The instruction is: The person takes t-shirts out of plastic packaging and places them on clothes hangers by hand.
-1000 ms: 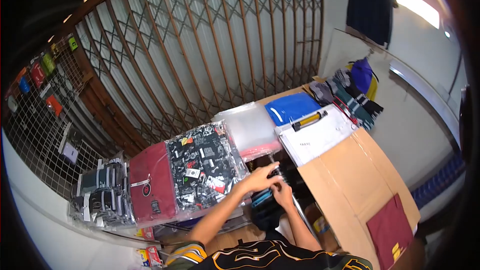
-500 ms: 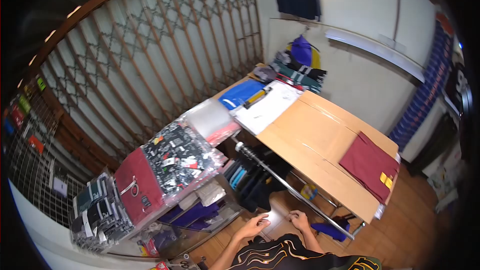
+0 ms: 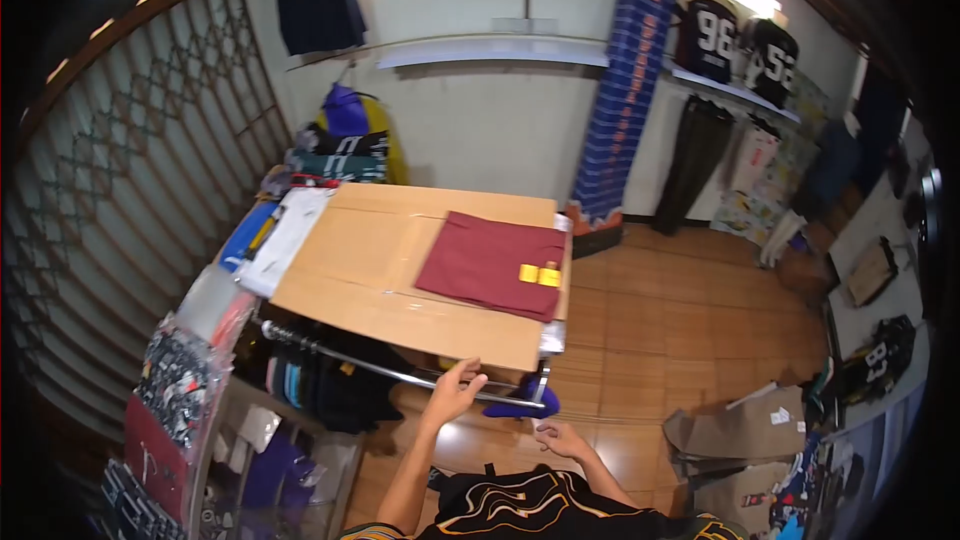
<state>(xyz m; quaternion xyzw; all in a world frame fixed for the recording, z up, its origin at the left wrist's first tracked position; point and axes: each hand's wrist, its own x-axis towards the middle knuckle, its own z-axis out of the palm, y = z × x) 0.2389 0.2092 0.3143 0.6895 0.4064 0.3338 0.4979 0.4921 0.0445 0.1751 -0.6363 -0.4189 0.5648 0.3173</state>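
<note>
My left hand (image 3: 458,390) is raised just below the front edge of the cardboard-topped table (image 3: 370,250), fingers apart and holding nothing. Whether its fingertips touch the cardboard is hard to tell. Lower and to the right, my right hand (image 3: 565,440) is in the air with loosely bent fingers and no object visible in its grasp. On the cardboard lies a folded maroon garment (image 3: 480,265) with two yellow labels. A metal rail (image 3: 400,372) runs beneath the table edge, close to my left hand, and a purple cloth (image 3: 530,402) is near its end.
Packaged clothes (image 3: 175,380) are stacked at the left. A white sheet (image 3: 287,240) lies at the table's far left end. A rolled blue fabric (image 3: 622,90) stands against the wall. Cardboard boxes (image 3: 740,425) sit on the floor at the right, before jerseys on display.
My view has swung right, so the table and maroon garment appear farther left. My left hand has risen toward the table edge. The boxes and displayed jerseys at the right have come into view.
</note>
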